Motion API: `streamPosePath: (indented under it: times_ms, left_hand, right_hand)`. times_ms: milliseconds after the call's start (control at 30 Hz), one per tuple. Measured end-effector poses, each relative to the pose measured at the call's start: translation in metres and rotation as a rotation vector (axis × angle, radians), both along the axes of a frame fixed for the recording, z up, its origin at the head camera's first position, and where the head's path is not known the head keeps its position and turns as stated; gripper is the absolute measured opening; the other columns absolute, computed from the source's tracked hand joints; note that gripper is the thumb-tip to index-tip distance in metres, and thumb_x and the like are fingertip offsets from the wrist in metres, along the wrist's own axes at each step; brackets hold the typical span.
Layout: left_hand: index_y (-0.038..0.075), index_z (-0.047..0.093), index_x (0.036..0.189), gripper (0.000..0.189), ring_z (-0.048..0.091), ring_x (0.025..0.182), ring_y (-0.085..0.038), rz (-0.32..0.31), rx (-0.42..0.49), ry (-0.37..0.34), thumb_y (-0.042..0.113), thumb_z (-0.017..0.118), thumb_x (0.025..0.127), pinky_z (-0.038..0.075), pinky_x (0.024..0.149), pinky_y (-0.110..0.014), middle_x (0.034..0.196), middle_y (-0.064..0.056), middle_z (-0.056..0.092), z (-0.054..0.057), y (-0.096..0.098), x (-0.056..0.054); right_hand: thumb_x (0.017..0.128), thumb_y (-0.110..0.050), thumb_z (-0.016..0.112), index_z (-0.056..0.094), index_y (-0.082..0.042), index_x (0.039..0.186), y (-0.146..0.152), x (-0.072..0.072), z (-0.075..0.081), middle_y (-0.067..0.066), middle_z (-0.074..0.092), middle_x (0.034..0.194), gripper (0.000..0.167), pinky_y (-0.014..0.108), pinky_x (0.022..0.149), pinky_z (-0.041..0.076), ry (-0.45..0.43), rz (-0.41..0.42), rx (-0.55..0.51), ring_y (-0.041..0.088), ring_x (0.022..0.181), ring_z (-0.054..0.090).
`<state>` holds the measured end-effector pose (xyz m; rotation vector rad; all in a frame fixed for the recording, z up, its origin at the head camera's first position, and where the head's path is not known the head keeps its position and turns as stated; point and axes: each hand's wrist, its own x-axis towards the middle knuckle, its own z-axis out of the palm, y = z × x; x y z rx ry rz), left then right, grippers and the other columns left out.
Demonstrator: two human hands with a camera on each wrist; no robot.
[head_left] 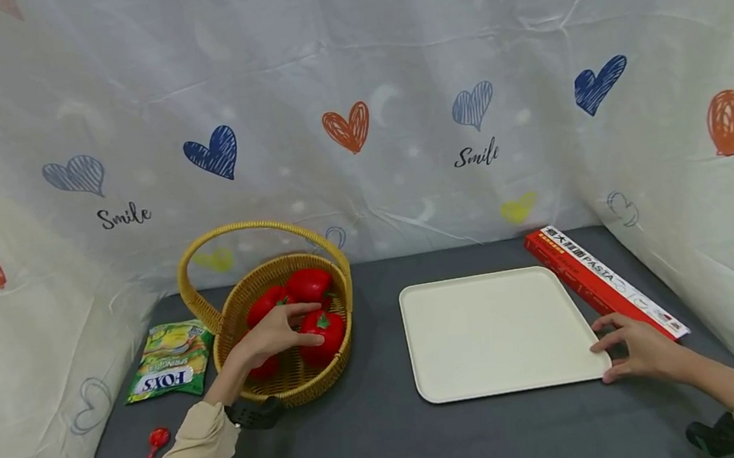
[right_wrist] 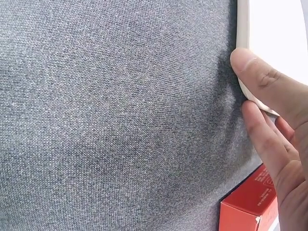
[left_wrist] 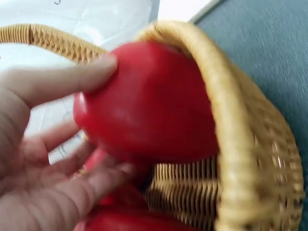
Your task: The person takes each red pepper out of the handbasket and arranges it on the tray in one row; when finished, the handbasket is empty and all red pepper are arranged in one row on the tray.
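Observation:
My left hand [head_left: 276, 332] reaches into a yellow wicker basket [head_left: 226, 360] that holds several red tomatoes. Its thumb and fingers spread around the front right tomato [head_left: 327, 333]; in the left wrist view the thumb touches that tomato [left_wrist: 154, 106], while the other fingers lie below it, with their contact unclear. The basket's rim [left_wrist: 226, 125] hides the tomato's far side. My right hand [head_left: 643, 347] pinches the near right corner of a cream rectangular tray [head_left: 492, 336], thumb and fingers at the rim [right_wrist: 244, 29].
A red pasta box [head_left: 599, 279] lies slanted beside the tray, close to the right hand. Left of the basket is a green and yellow FOX'S packet [head_left: 172, 361], with a red lollipop [head_left: 158, 438] nearer the front. A patterned cloth [head_left: 392, 102] hangs behind the grey tabletop [head_left: 381, 444].

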<state>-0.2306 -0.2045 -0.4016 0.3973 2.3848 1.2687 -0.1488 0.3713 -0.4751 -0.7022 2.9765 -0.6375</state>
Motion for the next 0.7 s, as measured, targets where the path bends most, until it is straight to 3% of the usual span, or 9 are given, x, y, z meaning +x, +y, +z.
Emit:
streamPosePath:
  times_ms: [200, 433, 567, 700]
  left_hand:
    - [0.003, 0.055, 0.134, 0.058, 0.051, 0.119, -0.034, -0.118, 0.004, 0.022, 0.017, 0.077, 0.082, 0.05, 0.09, -0.039, 0.134, -0.016, 0.053, -0.002, -0.006, -0.001]
    - [0.002, 0.051, 0.138, 0.066, 0.055, 0.112, -0.027, -0.175, -0.115, 0.038, 0.017, 0.078, 0.08, 0.049, 0.09, -0.04, 0.133, -0.016, 0.053, 0.003, -0.01, -0.002]
    - [0.003, 0.058, 0.132, 0.063, 0.057, 0.104, -0.024, -0.163, -0.128, 0.091, 0.02, 0.082, 0.076, 0.05, 0.085, -0.037, 0.121, -0.01, 0.061, 0.005, -0.013, -0.001]
    - [0.003, 0.059, 0.13, 0.063, 0.057, 0.109, -0.028, -0.092, -0.044, 0.082, 0.02, 0.084, 0.074, 0.051, 0.086, -0.038, 0.124, -0.011, 0.06, 0.008, -0.018, 0.002]
  right_hand:
    - [0.057, -0.034, 0.091, 0.077, -0.009, 0.086, 0.0, 0.0, 0.001, 0.012, 0.058, 0.104, 0.041, 0.029, 0.073, 0.053, -0.019, -0.003, -0.006, 0.031, 0.092, 0.056]
    - [0.057, -0.034, 0.091, 0.077, -0.009, 0.086, -0.001, 0.0, 0.001, 0.012, 0.058, 0.104, 0.041, 0.03, 0.074, 0.053, -0.013, -0.005, -0.004, 0.031, 0.092, 0.056]
    - [0.057, -0.032, 0.091, 0.077, -0.008, 0.087, -0.002, 0.0, 0.002, 0.013, 0.058, 0.105, 0.041, 0.031, 0.075, 0.053, -0.032, -0.022, -0.003, 0.032, 0.093, 0.056]
    - [0.057, -0.033, 0.091, 0.077, -0.008, 0.087, -0.001, 0.0, 0.002, 0.013, 0.059, 0.105, 0.041, 0.031, 0.075, 0.053, -0.035, -0.014, -0.003, 0.032, 0.094, 0.056]
